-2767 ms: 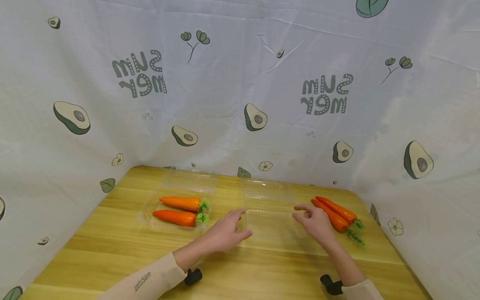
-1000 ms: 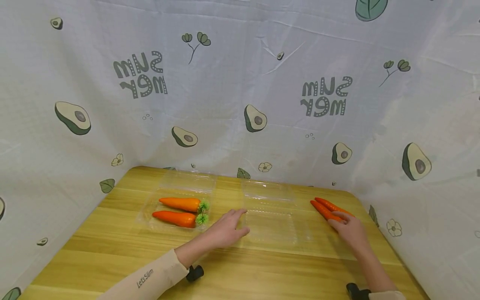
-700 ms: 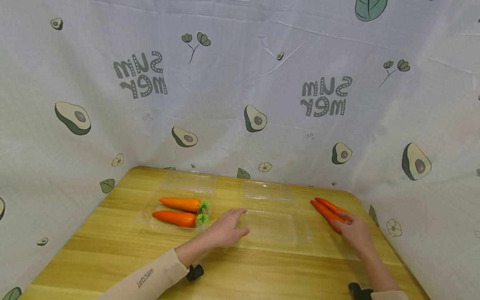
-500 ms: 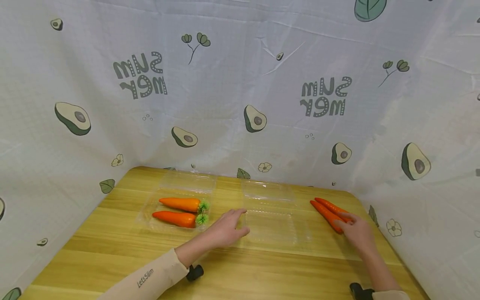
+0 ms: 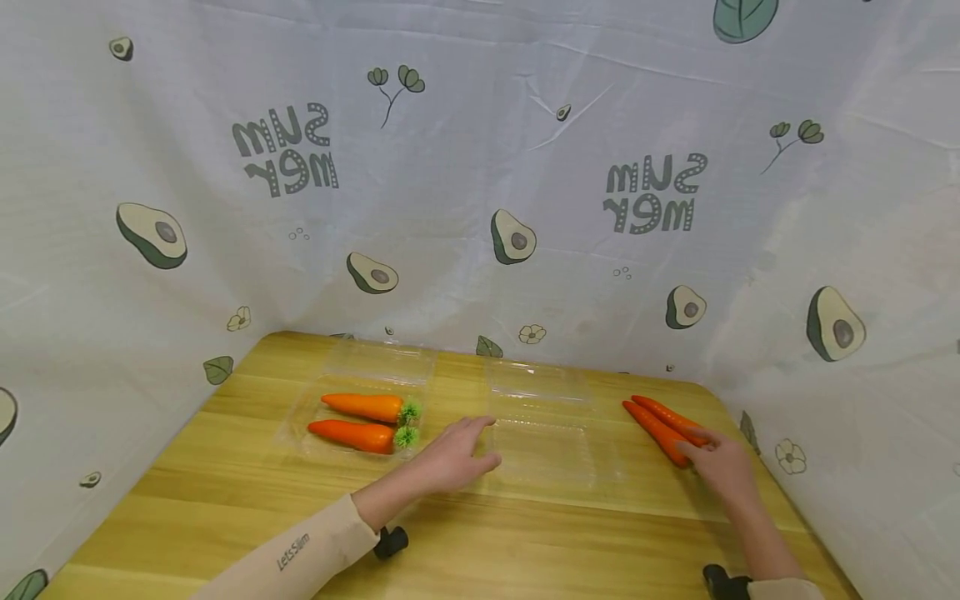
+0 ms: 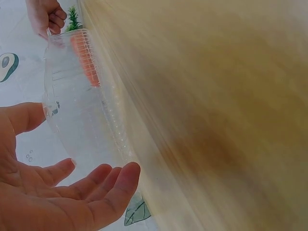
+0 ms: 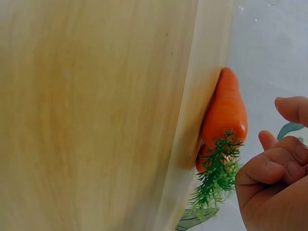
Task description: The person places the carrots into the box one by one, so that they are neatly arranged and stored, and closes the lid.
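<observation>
My left hand [image 5: 453, 460] is beside the left edge of a clear plastic clamshell box [image 5: 543, 454] that lies with its lid back. Its fingers are extended, and in the left wrist view the fingertips [image 6: 127, 175] overlap the box. My right hand [image 5: 723, 467] is over the leafy ends of two orange carrots [image 5: 656, 429] lying side by side on the right. In the right wrist view a gap shows between this hand [image 7: 279, 178] and the nearer carrot [image 7: 226, 113]. Thumb and index finger stand apart there, the other fingers curl loosely, and nothing is between them.
On the left, a second clear clamshell box [image 5: 300, 417] holds two carrots [image 5: 363, 421] with short green tops. Both boxes stand on a wooden table [image 5: 525, 550] in front of a printed white curtain [image 5: 450, 167].
My right hand has moved right, from the clear box's right edge to the two carrots, then slightly further right along them. My left hand and the carrots stay put.
</observation>
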The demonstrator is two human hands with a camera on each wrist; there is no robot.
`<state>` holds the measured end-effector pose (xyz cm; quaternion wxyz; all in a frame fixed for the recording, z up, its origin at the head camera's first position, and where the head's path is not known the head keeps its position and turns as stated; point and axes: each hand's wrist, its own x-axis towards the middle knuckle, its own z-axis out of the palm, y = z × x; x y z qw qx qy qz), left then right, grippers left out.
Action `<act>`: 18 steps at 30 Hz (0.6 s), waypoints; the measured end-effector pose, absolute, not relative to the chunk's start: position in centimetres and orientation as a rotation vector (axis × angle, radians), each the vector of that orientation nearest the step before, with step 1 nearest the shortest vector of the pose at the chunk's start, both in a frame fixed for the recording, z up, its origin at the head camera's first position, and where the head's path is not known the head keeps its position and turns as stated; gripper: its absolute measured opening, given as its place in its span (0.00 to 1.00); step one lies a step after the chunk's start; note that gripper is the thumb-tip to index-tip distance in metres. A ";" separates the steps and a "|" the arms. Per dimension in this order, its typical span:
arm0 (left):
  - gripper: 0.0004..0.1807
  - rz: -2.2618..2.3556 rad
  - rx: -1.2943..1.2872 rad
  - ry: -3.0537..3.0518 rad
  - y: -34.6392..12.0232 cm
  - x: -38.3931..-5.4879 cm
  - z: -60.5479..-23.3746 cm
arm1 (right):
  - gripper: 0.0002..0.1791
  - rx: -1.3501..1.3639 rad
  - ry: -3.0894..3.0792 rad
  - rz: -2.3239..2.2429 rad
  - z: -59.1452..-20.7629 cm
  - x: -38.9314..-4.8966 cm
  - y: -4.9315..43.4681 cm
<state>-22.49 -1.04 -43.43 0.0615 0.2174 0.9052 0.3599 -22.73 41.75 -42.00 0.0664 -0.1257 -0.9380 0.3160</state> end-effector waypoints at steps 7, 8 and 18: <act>0.36 1.094 0.667 2.736 -0.9 -22.5 -43.5 | 0.36 -0.386 -2.856 0.969 -42.0 -22.8 42.1; 0.36 1.095 0.669 2.736 -0.9 -22.5 -43.5 | 0.36 -0.386 -2.858 0.965 -42.0 -22.8 42.1; 0.36 1.082 0.672 2.743 -0.9 -22.4 -43.4 | 0.39 -0.410 -2.882 0.938 -42.2 -22.6 42.1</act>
